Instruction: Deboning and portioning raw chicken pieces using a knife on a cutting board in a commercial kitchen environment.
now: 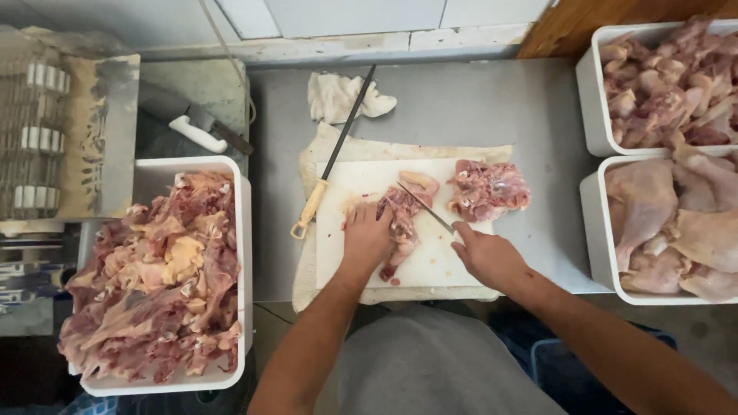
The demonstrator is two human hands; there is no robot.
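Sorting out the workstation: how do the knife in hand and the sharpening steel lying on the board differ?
The knife is gripped by the right hand, its blade on the chicken piece that the left hand pins down; the steel lies untouched at the cutting board's left edge. The knife has a flat, shiny blade; the steel is a thin dark rod. The steel's pale yellow handle shows; the knife's is hidden in the hand. Both lie diagonally.
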